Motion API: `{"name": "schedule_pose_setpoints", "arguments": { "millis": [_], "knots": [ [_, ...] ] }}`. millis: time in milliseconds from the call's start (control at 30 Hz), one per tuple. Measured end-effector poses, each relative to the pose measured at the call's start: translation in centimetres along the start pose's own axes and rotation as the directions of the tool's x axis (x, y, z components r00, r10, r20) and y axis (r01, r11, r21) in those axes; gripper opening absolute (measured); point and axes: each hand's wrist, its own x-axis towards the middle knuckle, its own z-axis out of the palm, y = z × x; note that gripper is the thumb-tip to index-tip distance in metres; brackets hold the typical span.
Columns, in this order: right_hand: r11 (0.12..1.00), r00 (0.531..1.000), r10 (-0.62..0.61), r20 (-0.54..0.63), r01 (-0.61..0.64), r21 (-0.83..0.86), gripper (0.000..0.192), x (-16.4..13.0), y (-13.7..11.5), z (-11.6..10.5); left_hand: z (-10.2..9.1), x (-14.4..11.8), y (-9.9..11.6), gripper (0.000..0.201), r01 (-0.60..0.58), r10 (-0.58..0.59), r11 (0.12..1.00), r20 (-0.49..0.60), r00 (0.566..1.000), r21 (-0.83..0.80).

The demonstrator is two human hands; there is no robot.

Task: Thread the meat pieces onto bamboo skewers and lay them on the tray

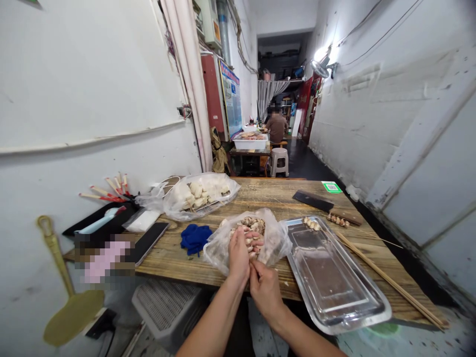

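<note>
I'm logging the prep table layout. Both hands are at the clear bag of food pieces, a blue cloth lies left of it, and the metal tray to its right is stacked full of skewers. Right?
Not quite: in the head view the metal tray is nearly bare, with only a few pieces at its far end. The left hand and right hand are at the clear bag, and the blue cloth lies left of it.

A blue cloth [195,238] lies on the wooden tabletop [260,194] beside a dark phone [148,241]. Farther back sit a second plastic bag [201,194] of pale pieces, a cleaver [313,201] and a green sticker [331,187]. A white stool [278,161] stands down the corridor.
</note>
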Motion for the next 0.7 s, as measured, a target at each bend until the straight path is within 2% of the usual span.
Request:
{"name": "schedule_pose_setpoints", "arguments": {
  "millis": [233,467,600,700],
  "knots": [
    [0.999,1.000,0.020,0.002,-0.020,-0.042,0.030,0.6,0.1,-0.2,0.1,0.2,-0.4,0.033,0.019,-0.020,1.000,-0.032,0.999,-0.006],
    [0.999,1.000,0.026,-0.008,-0.026,-0.033,0.032,0.9,0.9,-0.3,-0.5,-0.3,0.2,0.053,0.032,-0.027,0.980,0.028,0.999,-0.195],
    [0.997,0.999,0.053,0.000,-0.053,0.062,0.031,0.9,0.9,-0.6,-0.5,-1.1,-0.7,0.047,0.028,-0.026,0.987,0.014,1.000,-0.160],
    [0.995,0.998,0.068,0.010,-0.068,0.071,0.030,1.0,0.6,-0.9,-0.5,-1.4,-1.1,0.044,0.035,-0.031,0.991,0.025,0.999,-0.131]
  ]
}}
